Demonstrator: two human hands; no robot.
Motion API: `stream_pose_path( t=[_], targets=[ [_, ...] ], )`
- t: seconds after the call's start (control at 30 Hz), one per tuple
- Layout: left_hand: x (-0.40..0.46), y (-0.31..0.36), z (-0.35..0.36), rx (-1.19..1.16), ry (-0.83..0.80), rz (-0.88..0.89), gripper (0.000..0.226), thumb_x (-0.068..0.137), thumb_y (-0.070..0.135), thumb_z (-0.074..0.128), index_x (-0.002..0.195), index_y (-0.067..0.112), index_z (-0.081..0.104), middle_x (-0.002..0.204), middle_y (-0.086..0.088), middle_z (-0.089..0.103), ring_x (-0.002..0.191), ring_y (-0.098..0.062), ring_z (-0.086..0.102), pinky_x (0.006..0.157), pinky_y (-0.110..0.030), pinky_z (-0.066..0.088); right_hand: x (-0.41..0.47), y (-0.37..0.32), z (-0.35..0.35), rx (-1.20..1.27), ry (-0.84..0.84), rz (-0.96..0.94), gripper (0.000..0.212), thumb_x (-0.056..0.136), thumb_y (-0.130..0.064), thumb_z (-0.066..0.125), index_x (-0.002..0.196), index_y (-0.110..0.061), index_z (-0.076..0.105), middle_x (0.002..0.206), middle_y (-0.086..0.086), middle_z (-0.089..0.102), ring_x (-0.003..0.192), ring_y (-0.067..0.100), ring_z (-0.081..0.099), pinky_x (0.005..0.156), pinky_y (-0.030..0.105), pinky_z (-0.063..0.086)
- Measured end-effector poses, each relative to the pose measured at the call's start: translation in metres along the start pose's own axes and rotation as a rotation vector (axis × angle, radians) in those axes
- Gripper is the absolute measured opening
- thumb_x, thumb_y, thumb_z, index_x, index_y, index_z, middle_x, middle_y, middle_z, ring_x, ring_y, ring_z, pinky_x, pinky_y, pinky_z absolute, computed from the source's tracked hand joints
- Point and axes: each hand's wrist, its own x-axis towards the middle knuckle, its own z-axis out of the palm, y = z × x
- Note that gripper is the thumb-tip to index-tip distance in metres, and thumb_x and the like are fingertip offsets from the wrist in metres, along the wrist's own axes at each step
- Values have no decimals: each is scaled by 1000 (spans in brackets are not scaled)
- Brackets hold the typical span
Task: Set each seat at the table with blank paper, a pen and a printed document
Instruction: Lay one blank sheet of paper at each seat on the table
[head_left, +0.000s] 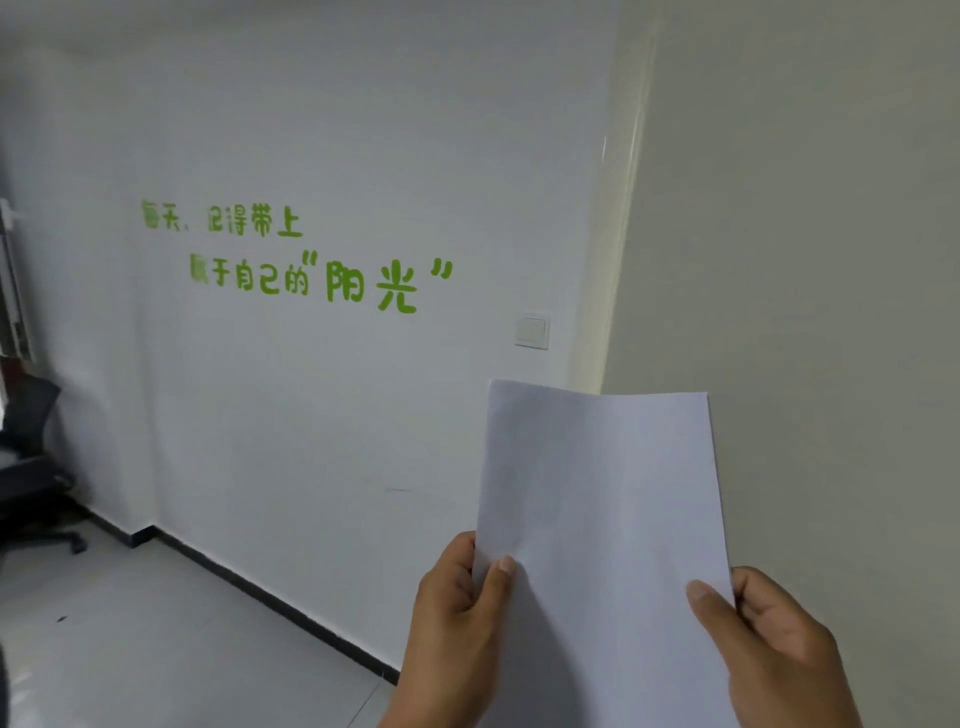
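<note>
A stack of white blank paper (597, 493) is held upright in front of me at the lower right. My left hand (460, 618) pinches its left edge, thumb on the front face. My right hand (774, 649) pinches its right edge the same way. The side facing me shows no print. No table, pen or seat setting is in view.
A white wall with green lettering (311, 260) fills the view ahead, with a light switch (532, 330) on it. A wall corner (618, 234) juts out on the right. A black office chair (36, 467) stands at the far left on the pale tiled floor (156, 649).
</note>
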Motion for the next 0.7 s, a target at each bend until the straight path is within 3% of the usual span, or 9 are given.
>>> stream_pose_path(
  t=[0.1,0.2,0.27,0.4,0.5,0.57,0.7],
  targets=[
    [43,-9,-10,19,36,10,13,106,25,65,110,24,77,102,2,84,98,-22,79,90,-47,62,43,6,34,21,-12,-6,29,98,-3,72,73,-17,75,62,18,68,44,14,47,42,16,36],
    [92,-25,-27,67,125,14,18,96,36,63,105,36,78,102,0,84,100,-26,79,93,-54,62,96,22,79,35,-88,-7,29,98,-1,73,71,-12,72,58,22,59,43,13,38,41,16,31],
    [117,-36,-37,88,186,19,14,98,33,65,102,37,78,99,0,84,94,-22,79,84,-45,63,128,38,107,29,-140,-24,28,98,-3,74,71,-12,71,57,24,50,43,13,34,41,16,28],
    [167,-59,-61,144,370,9,17,110,8,62,104,16,76,91,-4,83,80,-14,75,69,-28,57,200,73,178,92,-328,-57,23,99,-12,73,78,-19,73,58,19,54,46,13,40,43,18,34],
    [204,-64,-70,181,518,22,12,109,18,64,106,16,75,95,-10,82,82,-25,77,71,-41,62,249,88,229,168,-506,-42,14,100,-17,74,86,-19,74,82,35,64,65,17,50,60,26,41],
    [225,-70,-78,214,596,3,14,103,27,64,106,20,76,98,-12,82,88,-37,78,79,-54,63,278,94,261,210,-578,-41,14,100,-17,74,86,-17,74,81,34,64,66,20,51,70,34,43],
    [259,-73,-89,304,718,-3,20,111,7,57,109,16,74,98,-6,84,92,-34,80,82,-51,65,324,97,319,260,-697,-25,20,100,-16,74,81,-11,70,74,33,55,64,19,45,66,33,41]
  ],
)
